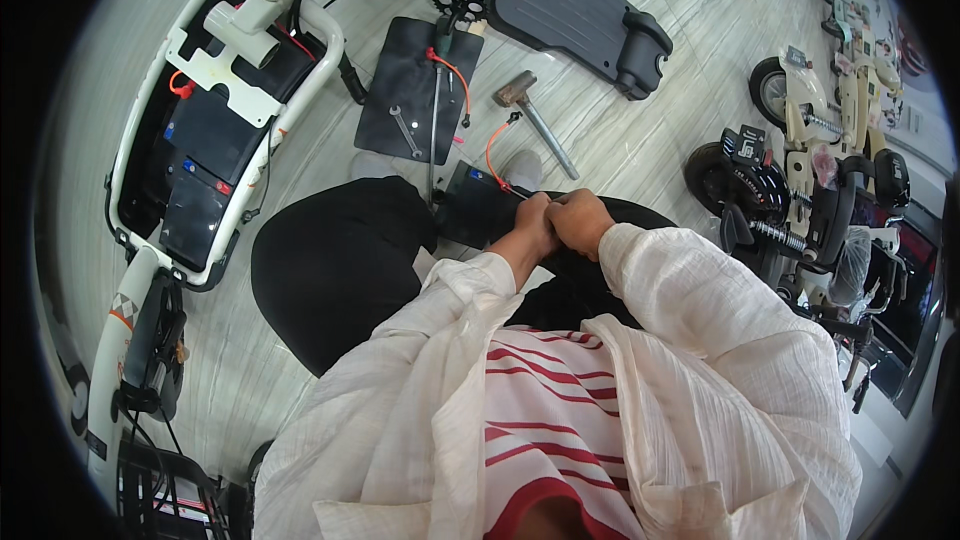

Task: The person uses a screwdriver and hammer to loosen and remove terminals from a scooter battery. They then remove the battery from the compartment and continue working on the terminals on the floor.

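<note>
In front of my lap, my left hand (535,225) and my right hand (582,221) meet with fingers closed. A thin dark piece shows beside the left fingers, pointing at a black battery (470,208); what either hand holds is mostly hidden. The battery is by my legs, just left of the hands, with a blue mark on top. From its right end an orange cable (490,155) curves up to a black tip. Beyond it lie a hammer (541,120) and a black mat (385,100) bearing a wrench (405,131) and another orange cable (450,70).
At left stands a white scooter frame (128,145) with black batteries (205,198) inside. A long dark plastic cover (560,10) lies ahead on the pale floor. A crank with a chainring (460,5) rests near it. Several parked scooters (800,180) line the right side.
</note>
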Motion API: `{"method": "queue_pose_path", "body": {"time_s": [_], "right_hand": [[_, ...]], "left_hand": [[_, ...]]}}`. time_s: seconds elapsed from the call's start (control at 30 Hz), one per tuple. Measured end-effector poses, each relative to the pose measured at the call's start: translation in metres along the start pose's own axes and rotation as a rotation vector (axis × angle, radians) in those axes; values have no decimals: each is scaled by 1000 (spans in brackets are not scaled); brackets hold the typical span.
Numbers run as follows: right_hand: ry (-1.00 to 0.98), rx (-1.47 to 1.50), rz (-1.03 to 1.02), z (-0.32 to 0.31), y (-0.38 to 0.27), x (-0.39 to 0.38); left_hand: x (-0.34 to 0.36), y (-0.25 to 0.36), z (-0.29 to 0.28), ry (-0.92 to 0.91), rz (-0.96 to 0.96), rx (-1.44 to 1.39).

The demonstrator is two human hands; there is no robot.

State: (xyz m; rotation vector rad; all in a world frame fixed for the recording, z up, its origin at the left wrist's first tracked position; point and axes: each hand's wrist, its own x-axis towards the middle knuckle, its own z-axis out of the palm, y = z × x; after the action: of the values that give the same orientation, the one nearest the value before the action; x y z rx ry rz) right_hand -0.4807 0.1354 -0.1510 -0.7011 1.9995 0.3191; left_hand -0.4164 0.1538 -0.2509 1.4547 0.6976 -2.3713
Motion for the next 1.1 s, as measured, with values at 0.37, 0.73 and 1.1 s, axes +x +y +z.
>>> {"method": "queue_pose_path", "body": {"time_s": [0.37,0.73,1.1], "right_hand": [[61,-209,-121,10,-1,3],[46,-415,-269,2,5,-1],[-200,705,150,0,18,-11]], "left_hand": [[8,-7,-20,-38,189,181],[25,-13,-34,-291,-49,-39],[7,10,-5,-32,-118,320]]}}
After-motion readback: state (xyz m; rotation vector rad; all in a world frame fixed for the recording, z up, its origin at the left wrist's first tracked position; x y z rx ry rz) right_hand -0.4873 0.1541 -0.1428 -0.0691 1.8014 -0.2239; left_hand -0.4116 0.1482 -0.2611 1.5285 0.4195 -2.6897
